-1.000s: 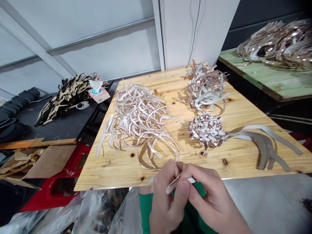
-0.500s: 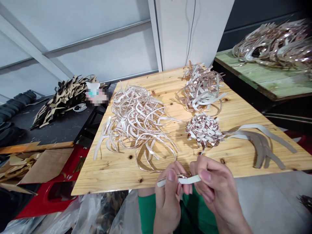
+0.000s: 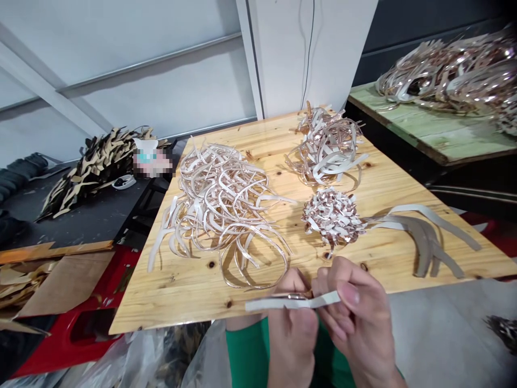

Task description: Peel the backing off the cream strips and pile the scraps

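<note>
A narrow white strip (image 3: 264,304) with a rose-gold edge stretches between both hands at the table's front edge. My right hand (image 3: 359,307) pinches its right end between thumb and fingers. My left hand (image 3: 293,323) is closed around the strip's middle, thumb blurred below it, and the free end sticks out to the left. Beyond the hands lies a loose tangle of rose-gold and white strips (image 3: 226,188). A heap of short cut pieces (image 3: 333,215) sits right of the tangle, with a second tangle (image 3: 327,145) behind it.
Several wide beige strips (image 3: 424,242) lie at the right of the wooden table (image 3: 181,291). A green-topped table (image 3: 436,129) holds more shiny strips. On the left are a dark table (image 3: 97,215) with black-and-tan strips and an open cardboard box (image 3: 67,280).
My left thumb has dropped from the strip's upper face to below it, and more of the strip shows on the left. The whole view has shifted slightly.
</note>
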Demonstrator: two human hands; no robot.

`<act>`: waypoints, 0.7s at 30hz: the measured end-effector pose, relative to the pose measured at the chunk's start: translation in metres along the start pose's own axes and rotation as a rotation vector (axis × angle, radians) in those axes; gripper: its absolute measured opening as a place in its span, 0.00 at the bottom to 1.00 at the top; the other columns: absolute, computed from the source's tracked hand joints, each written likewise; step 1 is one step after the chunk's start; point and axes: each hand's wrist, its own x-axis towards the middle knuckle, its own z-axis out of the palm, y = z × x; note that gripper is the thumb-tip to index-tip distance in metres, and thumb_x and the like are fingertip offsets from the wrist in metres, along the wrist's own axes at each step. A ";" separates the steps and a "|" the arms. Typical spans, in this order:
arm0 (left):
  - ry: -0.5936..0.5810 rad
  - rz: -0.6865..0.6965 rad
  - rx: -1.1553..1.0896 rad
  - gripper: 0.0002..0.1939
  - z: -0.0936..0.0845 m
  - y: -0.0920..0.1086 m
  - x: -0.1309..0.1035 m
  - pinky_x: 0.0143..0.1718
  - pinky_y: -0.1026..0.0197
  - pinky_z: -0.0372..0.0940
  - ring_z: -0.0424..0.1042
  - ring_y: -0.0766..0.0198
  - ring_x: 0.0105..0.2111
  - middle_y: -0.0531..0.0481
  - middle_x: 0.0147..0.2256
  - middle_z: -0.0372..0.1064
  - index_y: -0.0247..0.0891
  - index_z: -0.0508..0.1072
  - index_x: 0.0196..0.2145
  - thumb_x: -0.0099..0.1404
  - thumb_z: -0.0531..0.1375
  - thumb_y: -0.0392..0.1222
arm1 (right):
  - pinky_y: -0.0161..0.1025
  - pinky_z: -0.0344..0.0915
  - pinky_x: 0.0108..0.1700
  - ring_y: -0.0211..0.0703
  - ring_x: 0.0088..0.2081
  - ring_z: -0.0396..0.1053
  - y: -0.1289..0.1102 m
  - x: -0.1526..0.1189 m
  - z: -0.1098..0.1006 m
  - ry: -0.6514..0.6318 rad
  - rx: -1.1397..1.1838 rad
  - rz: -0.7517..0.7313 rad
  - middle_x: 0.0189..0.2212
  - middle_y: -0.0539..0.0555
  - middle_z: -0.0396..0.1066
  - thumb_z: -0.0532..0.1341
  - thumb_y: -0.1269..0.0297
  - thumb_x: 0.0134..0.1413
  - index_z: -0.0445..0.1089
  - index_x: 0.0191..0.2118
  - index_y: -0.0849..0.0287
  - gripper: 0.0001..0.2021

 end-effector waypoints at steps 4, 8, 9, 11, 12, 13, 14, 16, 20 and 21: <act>0.029 -0.002 0.037 0.23 0.003 -0.002 -0.006 0.30 0.58 0.54 0.57 0.63 0.27 0.55 0.27 0.56 0.41 0.65 0.29 0.80 0.57 0.56 | 0.31 0.46 0.17 0.32 0.15 0.42 0.000 -0.001 0.003 0.036 0.000 -0.009 0.13 0.40 0.49 0.69 0.59 0.67 0.67 0.22 0.56 0.21; -0.001 -0.068 0.014 0.27 0.003 0.002 -0.003 0.30 0.57 0.52 0.57 0.62 0.27 0.54 0.25 0.57 0.41 0.65 0.26 0.81 0.53 0.57 | 0.32 0.54 0.19 0.32 0.14 0.40 -0.001 0.002 0.004 0.096 0.087 0.046 0.13 0.39 0.48 0.66 0.60 0.67 0.66 0.24 0.54 0.19; 0.006 -0.087 -0.008 0.28 0.004 0.003 -0.002 0.30 0.57 0.52 0.57 0.62 0.27 0.54 0.24 0.57 0.41 0.65 0.25 0.81 0.53 0.58 | 0.32 0.55 0.19 0.32 0.14 0.39 -0.002 0.004 0.004 0.114 0.108 0.057 0.13 0.39 0.48 0.65 0.61 0.68 0.65 0.24 0.54 0.19; 0.018 -0.116 -0.079 0.29 0.006 0.004 0.001 0.30 0.58 0.53 0.57 0.63 0.26 0.54 0.24 0.57 0.41 0.63 0.23 0.79 0.56 0.60 | 0.31 0.53 0.18 0.31 0.14 0.37 -0.004 0.007 0.005 0.147 0.144 0.073 0.14 0.39 0.48 0.64 0.62 0.67 0.64 0.24 0.54 0.19; 0.029 -0.127 -0.126 0.30 0.008 0.005 0.003 0.29 0.59 0.54 0.57 0.63 0.26 0.54 0.23 0.56 0.41 0.62 0.22 0.77 0.58 0.60 | 0.30 0.51 0.17 0.30 0.14 0.35 -0.006 0.008 0.006 0.161 0.162 0.077 0.14 0.39 0.47 0.65 0.62 0.66 0.63 0.23 0.55 0.19; 0.043 -0.140 -0.178 0.32 0.010 0.006 0.005 0.29 0.60 0.54 0.57 0.65 0.25 0.55 0.22 0.55 0.41 0.60 0.20 0.76 0.60 0.61 | 0.29 0.49 0.17 0.30 0.14 0.34 -0.007 0.010 0.007 0.177 0.181 0.081 0.14 0.38 0.46 0.65 0.63 0.65 0.62 0.23 0.55 0.19; 0.060 -0.160 -0.227 0.33 0.012 0.007 0.006 0.28 0.61 0.55 0.56 0.66 0.24 0.56 0.21 0.54 0.40 0.58 0.19 0.74 0.63 0.61 | 0.29 0.47 0.16 0.30 0.15 0.33 -0.009 0.011 0.007 0.195 0.202 0.085 0.15 0.38 0.45 0.66 0.63 0.64 0.61 0.23 0.55 0.19; 0.099 -0.208 -0.325 0.34 0.016 0.010 0.009 0.26 0.63 0.54 0.54 0.69 0.22 0.57 0.21 0.53 0.40 0.57 0.18 0.69 0.68 0.61 | 0.28 0.45 0.15 0.31 0.15 0.32 -0.010 0.014 0.008 0.232 0.250 0.085 0.16 0.38 0.42 0.67 0.64 0.62 0.60 0.24 0.54 0.19; 0.128 -0.301 -0.490 0.31 0.016 0.014 0.013 0.25 0.66 0.57 0.57 0.72 0.19 0.58 0.20 0.57 0.38 0.60 0.18 0.65 0.73 0.55 | 0.29 0.45 0.16 0.33 0.17 0.31 -0.011 0.013 0.008 0.293 0.319 0.021 0.17 0.38 0.39 0.67 0.64 0.64 0.59 0.25 0.54 0.19; 0.132 -0.305 -0.519 0.30 0.015 0.015 0.014 0.24 0.65 0.58 0.58 0.72 0.19 0.58 0.20 0.58 0.38 0.62 0.19 0.65 0.73 0.54 | 0.29 0.45 0.17 0.33 0.17 0.31 -0.012 0.011 0.008 0.301 0.321 -0.007 0.17 0.38 0.39 0.66 0.64 0.65 0.60 0.25 0.54 0.18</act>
